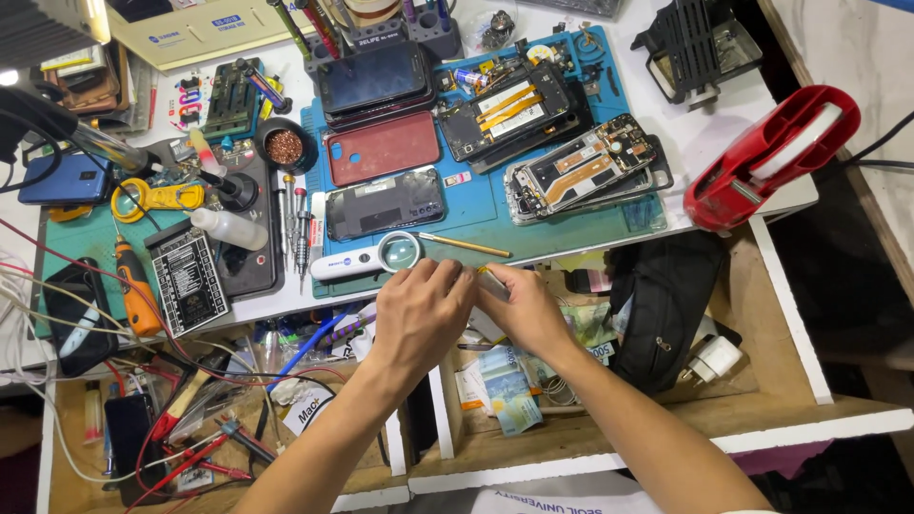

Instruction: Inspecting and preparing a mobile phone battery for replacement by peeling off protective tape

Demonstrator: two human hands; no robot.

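both hands meet, fingers curled

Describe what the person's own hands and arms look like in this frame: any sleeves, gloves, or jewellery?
Both forearms are bare as far as the picture's bottom edge, with no sleeves in view. The left hand and right hand wear no gloves. No watch, bracelet or ring can be seen on either hand or wrist, though some fingers are hidden behind one another.

I am seeing the bench evenly and brightly lit from above, with a lamp glaring white at the top left corner. Glare is washing out the white tabletop at upper right. Shadows are staying soft and short. The open drawer is looking dimmer, the right edge is falling dark, and wide-angle distortion is bending the edges.
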